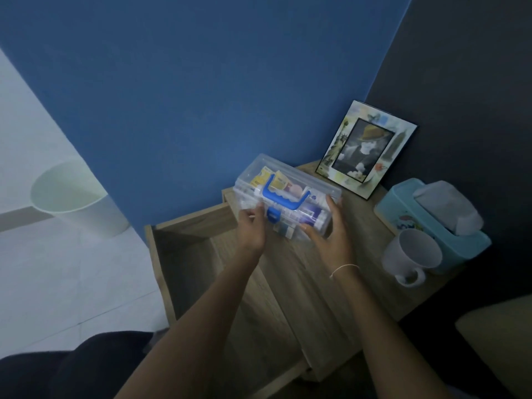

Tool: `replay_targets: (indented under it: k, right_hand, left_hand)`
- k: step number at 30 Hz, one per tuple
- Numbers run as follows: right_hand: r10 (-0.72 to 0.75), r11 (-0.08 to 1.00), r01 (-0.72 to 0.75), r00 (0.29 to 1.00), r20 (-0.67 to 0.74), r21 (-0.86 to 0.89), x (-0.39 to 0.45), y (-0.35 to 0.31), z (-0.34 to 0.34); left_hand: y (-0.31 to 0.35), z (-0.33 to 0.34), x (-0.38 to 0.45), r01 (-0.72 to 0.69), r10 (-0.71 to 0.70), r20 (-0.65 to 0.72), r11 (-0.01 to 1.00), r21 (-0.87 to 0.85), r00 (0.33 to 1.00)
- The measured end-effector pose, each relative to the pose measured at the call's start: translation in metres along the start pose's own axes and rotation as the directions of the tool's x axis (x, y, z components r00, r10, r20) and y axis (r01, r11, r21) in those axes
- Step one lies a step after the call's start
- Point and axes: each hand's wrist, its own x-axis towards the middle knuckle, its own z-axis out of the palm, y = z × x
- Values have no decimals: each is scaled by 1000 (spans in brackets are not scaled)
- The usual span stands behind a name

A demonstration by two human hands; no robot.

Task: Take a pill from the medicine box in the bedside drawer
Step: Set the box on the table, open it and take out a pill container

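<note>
A clear plastic medicine box (290, 185) with a blue handle and blue latch rests on the wooden bedside table top (371, 272), tilted slightly toward me. Yellow packets and other packages show through its lid. My left hand (252, 226) grips its left end, fingers beside the latch. My right hand (331, 228) holds its right end, thumb under the front edge. The drawer (184, 254) below stands pulled out to the left, and its visible inside looks bare.
A picture frame (365, 149) leans in the back corner. A light blue tissue box (431, 223) and a white mug (410, 256) stand at the right of the table. A pale waste bin (74, 197) sits on the tiled floor at left.
</note>
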Motion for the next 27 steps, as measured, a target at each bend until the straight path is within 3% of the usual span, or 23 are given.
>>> replay_targets:
  k: [2, 4, 13, 19, 21, 24, 27]
  right_hand:
    - [5, 1000, -5, 1000, 5, 13, -1, -1, 1]
    - [-2, 1000, 2, 1000, 0, 15, -1, -1, 2]
    - [-3, 1000, 2, 1000, 6, 30, -3, -3, 2]
    - [2, 998, -3, 1000, 9, 63, -6, 0, 2]
    - [-4, 998, 4, 1000, 4, 70, -6, -1, 3]
    - [-3, 996, 7, 999, -51, 85, -7, -4, 6]
    - [-7, 997, 16, 992, -125, 70, -8, -8, 8]
  left_hand:
    - [4, 1, 0, 126, -121, 53, 988, -94, 991]
    - [7, 3, 0, 162, -154, 66, 979, -121, 986]
    - [5, 1, -1, 79, -71, 120, 995, -61, 990]
    - [-7, -13, 1, 41, -49, 110, 996, 76, 993]
    - [-9, -17, -2, -17, 6, 73, 987, 158, 997]
    - [5, -21, -1, -232, 242, -12, 942, 244, 970]
    - [27, -23, 0, -353, 356, 31, 905, 238, 934]
